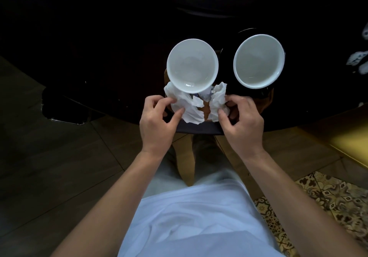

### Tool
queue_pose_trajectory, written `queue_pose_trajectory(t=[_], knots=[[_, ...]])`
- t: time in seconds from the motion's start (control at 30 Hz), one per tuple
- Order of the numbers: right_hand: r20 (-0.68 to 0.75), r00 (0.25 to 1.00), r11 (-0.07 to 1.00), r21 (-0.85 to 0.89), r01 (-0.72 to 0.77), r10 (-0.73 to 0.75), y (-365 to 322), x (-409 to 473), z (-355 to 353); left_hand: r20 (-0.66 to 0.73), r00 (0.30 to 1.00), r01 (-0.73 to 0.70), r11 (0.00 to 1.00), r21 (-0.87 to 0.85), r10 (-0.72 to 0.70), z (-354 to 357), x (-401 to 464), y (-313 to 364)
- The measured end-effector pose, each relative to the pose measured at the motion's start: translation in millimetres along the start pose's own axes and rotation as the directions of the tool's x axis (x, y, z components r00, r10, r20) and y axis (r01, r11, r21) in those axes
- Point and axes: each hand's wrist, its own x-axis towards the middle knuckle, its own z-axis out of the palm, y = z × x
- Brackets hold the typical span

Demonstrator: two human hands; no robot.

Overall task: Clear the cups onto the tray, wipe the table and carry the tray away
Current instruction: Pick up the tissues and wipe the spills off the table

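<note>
Wooden tray (265,102) w/ 2 white cups (192,65) (258,60), black saucer (229,56), crumpled tissues (189,105).

The near strip of the tray (199,128) is crowded: crumpled tissue (187,107) and both hands fill it. Two white cups (192,65) (258,60) block the way behind, with only a narrow gap between them. The dark desk (89,57) left of them lies open

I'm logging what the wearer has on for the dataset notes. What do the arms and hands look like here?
Both forearms are bare to the frame's lower edge, no sleeves showing. The left hand and right hand wear no gloves; no rings, watch or bracelets are visible.
</note>
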Motion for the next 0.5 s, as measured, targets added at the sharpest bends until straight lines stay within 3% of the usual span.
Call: queue_pose_trajectory(t=[0.17,0.27,0.37,0.5], knots=[[-0.004,1.000,1.000,0.018,-0.001,0.001,-11,-2,-11,-0.021,0.998,-0.057,0.998,0.023,0.058,-24,2,-4],[-0.043,0.998,0.999,0.000,0.052,-0.052,-21,-5,-21,-0.103,0.979,-0.167,0.984,0.068,0.174,-47,20,-3],[-0.039,0.992,0.993,-0.001,0.119,-0.119,-34,-10,-23,-0.156,0.924,-0.322,0.931,0.170,0.348,-66,64,2],[0.073,0.974,0.975,-0.042,0.218,-0.215,-53,-14,-2,-0.136,0.825,-0.497,0.819,0.285,0.548,-70,147,5]])
